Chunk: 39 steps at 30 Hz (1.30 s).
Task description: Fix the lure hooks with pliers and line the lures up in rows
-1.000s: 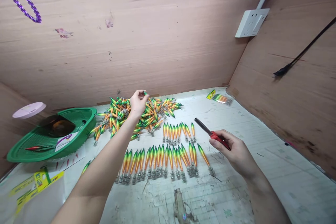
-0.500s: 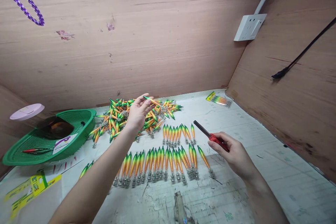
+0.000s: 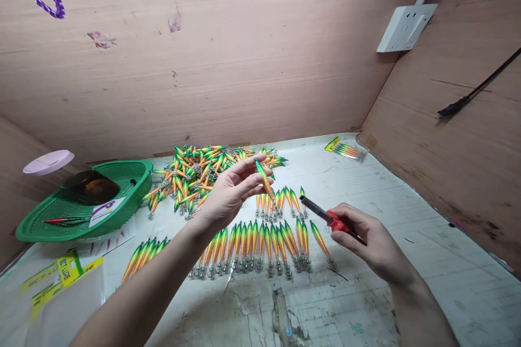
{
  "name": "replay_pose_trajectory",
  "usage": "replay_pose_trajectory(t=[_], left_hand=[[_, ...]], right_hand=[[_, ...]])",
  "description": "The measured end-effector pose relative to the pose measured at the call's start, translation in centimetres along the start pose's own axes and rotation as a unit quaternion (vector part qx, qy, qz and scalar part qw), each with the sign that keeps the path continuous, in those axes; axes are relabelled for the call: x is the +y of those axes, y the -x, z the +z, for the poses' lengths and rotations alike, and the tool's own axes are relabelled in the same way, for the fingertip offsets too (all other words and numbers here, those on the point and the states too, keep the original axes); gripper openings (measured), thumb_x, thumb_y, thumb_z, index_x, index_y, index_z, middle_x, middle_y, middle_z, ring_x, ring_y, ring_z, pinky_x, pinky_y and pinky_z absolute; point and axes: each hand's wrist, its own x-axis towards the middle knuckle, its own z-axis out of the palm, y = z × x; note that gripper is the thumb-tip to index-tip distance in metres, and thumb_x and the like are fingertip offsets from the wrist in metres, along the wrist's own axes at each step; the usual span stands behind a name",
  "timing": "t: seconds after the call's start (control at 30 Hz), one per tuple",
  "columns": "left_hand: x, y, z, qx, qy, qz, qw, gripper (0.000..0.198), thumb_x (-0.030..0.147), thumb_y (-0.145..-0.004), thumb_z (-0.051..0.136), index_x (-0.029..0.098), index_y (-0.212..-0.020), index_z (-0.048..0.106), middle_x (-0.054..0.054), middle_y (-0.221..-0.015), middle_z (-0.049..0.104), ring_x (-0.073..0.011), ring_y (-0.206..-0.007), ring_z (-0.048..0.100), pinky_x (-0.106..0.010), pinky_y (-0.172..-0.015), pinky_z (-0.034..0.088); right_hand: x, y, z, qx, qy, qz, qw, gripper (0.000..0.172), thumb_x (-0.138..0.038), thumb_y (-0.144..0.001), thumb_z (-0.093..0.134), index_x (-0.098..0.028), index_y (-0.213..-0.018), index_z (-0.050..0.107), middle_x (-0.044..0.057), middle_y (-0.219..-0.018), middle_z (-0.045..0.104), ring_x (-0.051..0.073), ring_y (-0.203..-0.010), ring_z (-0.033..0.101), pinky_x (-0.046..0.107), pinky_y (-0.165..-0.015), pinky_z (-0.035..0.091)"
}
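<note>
Between the thumb and fingers of my left hand (image 3: 232, 190) is a green, yellow and orange lure (image 3: 265, 180), its hooked end pointing down. My right hand (image 3: 360, 238) is wrapped round a red lighter (image 3: 340, 223) with a long dark nozzle that points up and left. Behind my left hand lies a heap of similar lures (image 3: 183, 173). A short row of lures (image 3: 291, 203) is partly hidden by the held one. Nearer to me runs a longer row (image 3: 248, 246), hooks toward me, with more lures (image 3: 140, 255) left of my left forearm.
A green basket (image 3: 142, 187) with a dark item and red lures stands at the left, near yellow-labelled packaging (image 3: 67, 276). A packed set of lures (image 3: 348, 150) lies at the back right. Wooden walls enclose the table, with a socket (image 3: 407, 27) and a black cable (image 3: 456, 107).
My left hand has moved right and toward me from the heap, with the lure now hanging hooks down. My right hand still holds the lighter. The view has shifted slightly.
</note>
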Motion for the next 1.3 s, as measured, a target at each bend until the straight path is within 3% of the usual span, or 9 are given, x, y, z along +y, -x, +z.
replay_pose_trajectory(t=[0.2, 0.4, 0.53, 0.73, 0.93, 1.3], left_hand=[[-0.6, -0.2, -0.1, -0.064, -0.046, -0.048, 0.996, 0.051, 0.032, -0.072, 0.084, 0.021, -0.120, 0.073, -0.006, -0.094, 0.073, -0.0191, -0.088, 0.070, -0.029, -0.070, 0.060], [-0.6, -0.3, 0.4, -0.109, -0.082, -0.088, 0.987, 0.051, 0.025, -0.075, 0.079, 0.019, -0.125, 0.070, -0.005, -0.093, 0.071, -0.0134, -0.078, 0.065, -0.026, -0.066, 0.059], [-0.5, -0.3, 0.8, -0.127, -0.109, -0.102, 0.981, 0.050, 0.024, -0.077, 0.077, 0.015, -0.125, 0.069, -0.002, -0.081, 0.069, -0.0118, -0.074, 0.063, -0.025, -0.067, 0.058], [-0.5, -0.4, 1.0, -0.137, -0.123, -0.108, 0.977, 0.047, 0.025, -0.077, 0.076, 0.015, -0.122, 0.069, 0.000, -0.075, 0.067, -0.0111, -0.068, 0.062, -0.027, -0.067, 0.059], [-0.3, -0.5, 1.0, -0.194, -0.148, -0.091, 0.966, 0.044, 0.026, -0.077, 0.077, 0.013, -0.118, 0.070, 0.001, -0.068, 0.066, -0.0105, -0.061, 0.061, -0.026, -0.062, 0.057], [-0.4, -0.4, 1.3, -0.159, -0.163, -0.081, 0.970, 0.041, 0.024, -0.079, 0.073, 0.012, -0.118, 0.069, 0.000, -0.067, 0.068, -0.0111, -0.060, 0.062, -0.029, -0.065, 0.057]], right_hand=[[-1.4, -0.1, 0.8, -0.062, 0.046, -0.048, 0.996, 0.022, -0.042, -0.088, 0.068, -0.021, -0.088, 0.066, 0.003, -0.079, 0.061, 0.015, -0.067, 0.057, 0.026, -0.061, 0.048], [-1.2, 0.0, 1.3, -0.095, 0.061, -0.041, 0.993, 0.022, -0.042, -0.090, 0.067, -0.021, -0.091, 0.065, 0.003, -0.084, 0.062, 0.016, -0.073, 0.060, 0.026, -0.065, 0.049], [-1.2, 0.1, 1.4, -0.109, 0.061, -0.038, 0.991, 0.022, -0.042, -0.089, 0.067, -0.020, -0.091, 0.066, 0.003, -0.082, 0.061, 0.016, -0.071, 0.058, 0.026, -0.064, 0.049], [-1.4, 0.0, 1.2, -0.119, 0.053, -0.030, 0.991, 0.024, -0.044, -0.088, 0.068, -0.020, -0.088, 0.066, 0.003, -0.080, 0.060, 0.015, -0.067, 0.054, 0.026, -0.061, 0.046], [-1.1, -0.1, 1.1, -0.144, 0.040, -0.019, 0.989, 0.025, -0.045, -0.086, 0.070, -0.020, -0.084, 0.068, 0.002, -0.077, 0.059, 0.015, -0.065, 0.053, 0.027, -0.059, 0.044], [-1.5, -0.4, 1.3, -0.148, 0.040, -0.009, 0.988, 0.029, -0.047, -0.087, 0.067, -0.019, -0.077, 0.066, 0.001, -0.071, 0.058, 0.013, -0.061, 0.048, 0.026, -0.056, 0.039]])
